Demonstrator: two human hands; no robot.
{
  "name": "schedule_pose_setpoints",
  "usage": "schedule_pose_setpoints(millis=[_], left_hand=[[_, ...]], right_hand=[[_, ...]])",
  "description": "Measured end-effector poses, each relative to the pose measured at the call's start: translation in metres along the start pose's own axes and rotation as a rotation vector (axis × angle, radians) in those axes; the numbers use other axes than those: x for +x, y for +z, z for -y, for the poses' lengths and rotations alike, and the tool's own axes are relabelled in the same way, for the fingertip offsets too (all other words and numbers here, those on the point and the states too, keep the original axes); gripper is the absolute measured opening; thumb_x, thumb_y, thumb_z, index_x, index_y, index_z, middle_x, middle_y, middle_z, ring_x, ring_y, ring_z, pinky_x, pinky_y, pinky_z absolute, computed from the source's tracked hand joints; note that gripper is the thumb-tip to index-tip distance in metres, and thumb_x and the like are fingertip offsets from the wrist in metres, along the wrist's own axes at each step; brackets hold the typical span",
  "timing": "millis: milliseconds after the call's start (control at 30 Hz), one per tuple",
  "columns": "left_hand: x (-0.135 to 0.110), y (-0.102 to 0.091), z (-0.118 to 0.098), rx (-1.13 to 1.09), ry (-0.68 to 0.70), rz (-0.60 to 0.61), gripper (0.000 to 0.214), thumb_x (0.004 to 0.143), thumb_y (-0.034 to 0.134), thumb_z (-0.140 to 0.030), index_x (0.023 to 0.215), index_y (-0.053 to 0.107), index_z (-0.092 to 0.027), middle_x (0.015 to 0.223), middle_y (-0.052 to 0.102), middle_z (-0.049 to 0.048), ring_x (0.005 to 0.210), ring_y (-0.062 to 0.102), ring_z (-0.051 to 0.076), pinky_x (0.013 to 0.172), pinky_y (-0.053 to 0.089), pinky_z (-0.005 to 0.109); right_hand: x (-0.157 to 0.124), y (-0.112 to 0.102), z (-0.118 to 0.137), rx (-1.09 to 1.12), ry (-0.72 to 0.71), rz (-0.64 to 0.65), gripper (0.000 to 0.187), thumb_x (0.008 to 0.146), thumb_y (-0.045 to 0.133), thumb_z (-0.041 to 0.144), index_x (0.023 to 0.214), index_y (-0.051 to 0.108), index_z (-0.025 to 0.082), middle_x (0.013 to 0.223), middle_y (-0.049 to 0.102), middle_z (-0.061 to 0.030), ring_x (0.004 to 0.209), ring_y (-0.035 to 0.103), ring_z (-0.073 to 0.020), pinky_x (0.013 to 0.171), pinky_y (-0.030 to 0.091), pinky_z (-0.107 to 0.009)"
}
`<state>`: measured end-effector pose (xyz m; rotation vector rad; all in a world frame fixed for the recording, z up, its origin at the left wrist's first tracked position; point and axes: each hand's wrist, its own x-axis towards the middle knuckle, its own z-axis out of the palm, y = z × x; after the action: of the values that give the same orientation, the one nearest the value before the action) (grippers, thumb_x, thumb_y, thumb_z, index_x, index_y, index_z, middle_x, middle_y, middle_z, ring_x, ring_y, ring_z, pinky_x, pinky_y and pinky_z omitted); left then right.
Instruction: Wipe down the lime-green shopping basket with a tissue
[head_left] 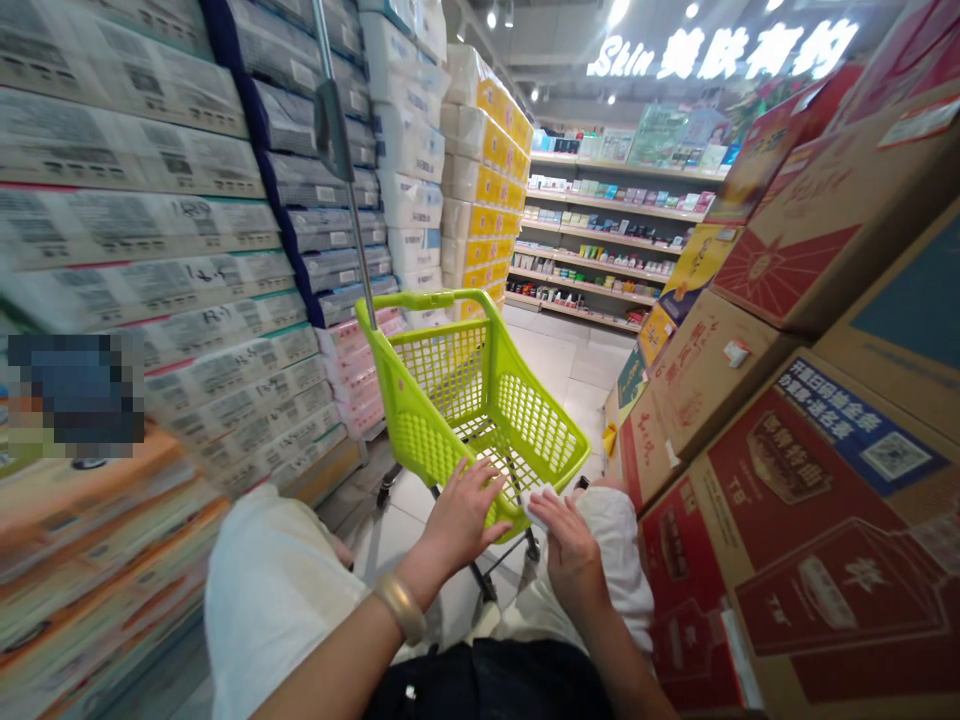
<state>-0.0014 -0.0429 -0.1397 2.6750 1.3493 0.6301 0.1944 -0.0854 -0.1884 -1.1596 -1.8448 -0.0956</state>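
A lime-green shopping cart basket (pixel 442 450) with a perforated wall stands right in front of my knees, and no goods show inside it. My left hand (pixel 466 512), with a gold bangle at its wrist, lies on the basket's near rim, fingers stretched and apart. At the near right corner, my right hand (pixel 574 545) presses a white tissue or cloth (pixel 537 496) against the rim. Part of that white piece is hidden beneath the fingers. A metal pole (pixel 358 240) rises from the cart's far left corner.
Packs of paper goods (pixel 225 225) are stacked high on the left, with yellow-and-white packs (pixel 487 170) beyond. Red and brown cartons (pixel 795 490) crowd the right side. Shelves of small products (pixel 600 225) line the back, past a pale tiled floor (pixel 547 350).
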Motion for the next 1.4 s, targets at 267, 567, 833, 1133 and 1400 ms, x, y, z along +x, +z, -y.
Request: schedule_pose_setpoints(millis=[267, 567, 833, 1133, 1400], left_hand=[[-0.011, -0.004, 0.016, 0.044, -0.064, -0.084, 0.042, 0.078, 0.074, -0.027, 0.118, 0.061, -0.022, 0.124, 0.063, 0.009, 0.131, 0.048, 0.027, 0.111, 0.033, 0.053], [-0.016, -0.004, 0.027, 0.046, -0.038, -0.072, 0.039, 0.08, 0.072, -0.031, 0.116, 0.061, -0.022, 0.125, 0.064, 0.0097, 0.131, 0.048, 0.028, 0.108, 0.033, 0.052], [-0.017, 0.0, 0.029, 0.037, -0.001, -0.119, 0.037, 0.081, 0.07, -0.038, 0.115, 0.062, -0.024, 0.122, 0.065, 0.0087, 0.129, 0.049, 0.028, 0.107, 0.034, 0.051], [-0.018, 0.004, 0.036, -0.042, 0.027, -0.174, 0.042, 0.074, 0.076, -0.028, 0.114, 0.063, -0.023, 0.122, 0.064, 0.0101, 0.131, 0.047, 0.032, 0.107, 0.04, 0.055], [-0.019, 0.012, 0.039, -0.161, 0.015, -0.252, 0.043, 0.068, 0.078, -0.023, 0.108, 0.062, -0.019, 0.122, 0.061, 0.0127, 0.135, 0.042, 0.036, 0.109, 0.041, 0.058]], right_hand=[[-0.001, 0.017, 0.02, 0.073, -0.08, 0.093, 0.046, 0.089, 0.041, 0.006, 0.124, 0.064, 0.026, 0.123, 0.069, -0.0043, 0.124, 0.059, -0.0202, 0.105, 0.049, -0.043], [-0.001, 0.023, 0.018, 0.019, -0.006, -0.006, 0.044, 0.089, 0.04, 0.007, 0.123, 0.065, 0.023, 0.123, 0.069, -0.0074, 0.124, 0.059, -0.0225, 0.105, 0.049, -0.046], [-0.002, 0.02, 0.015, 0.003, 0.036, -0.039, 0.045, 0.09, 0.04, 0.006, 0.125, 0.064, 0.024, 0.124, 0.069, -0.0078, 0.124, 0.059, -0.0234, 0.104, 0.049, -0.047], [0.005, 0.026, 0.026, 0.061, -0.076, 0.058, 0.047, 0.089, 0.04, 0.005, 0.126, 0.062, 0.023, 0.125, 0.068, -0.0066, 0.125, 0.058, -0.0217, 0.105, 0.049, -0.045], [0.002, 0.03, 0.026, 0.069, -0.121, 0.039, 0.047, 0.089, 0.041, 0.005, 0.128, 0.061, 0.024, 0.124, 0.068, -0.0066, 0.126, 0.058, -0.0217, 0.104, 0.05, -0.044]])
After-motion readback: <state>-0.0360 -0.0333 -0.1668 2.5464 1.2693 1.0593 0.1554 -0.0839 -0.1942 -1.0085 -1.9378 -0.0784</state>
